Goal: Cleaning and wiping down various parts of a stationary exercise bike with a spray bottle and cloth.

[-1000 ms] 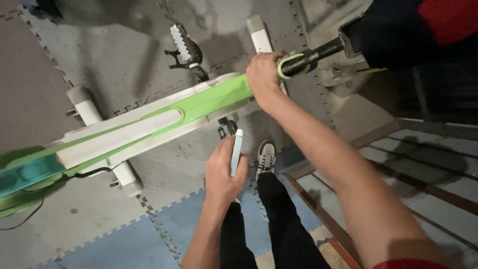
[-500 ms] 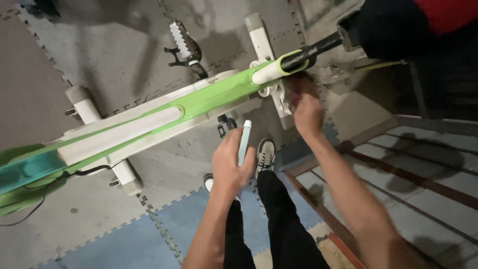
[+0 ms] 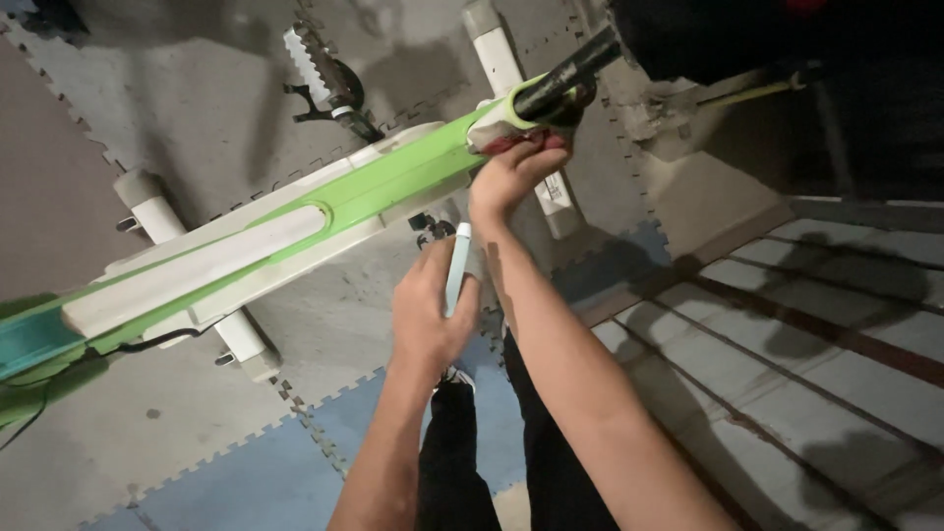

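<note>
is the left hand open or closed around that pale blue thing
Closed: the left hand wraps its fingers around the slim pale blue object, whose top end sticks out above them.

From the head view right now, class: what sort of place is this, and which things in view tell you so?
Probably a home gym or workout corner. A green and white exercise bike with a toothed pedal stands on interlocking foam floor mats, the kind laid under fitness gear. A tiled floor begins beside the mats.

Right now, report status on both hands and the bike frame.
Left hand gripping a pale blue spray bottle. Right hand pressing a red cloth against the green-and-white bike frame. Nothing blocking.
</note>
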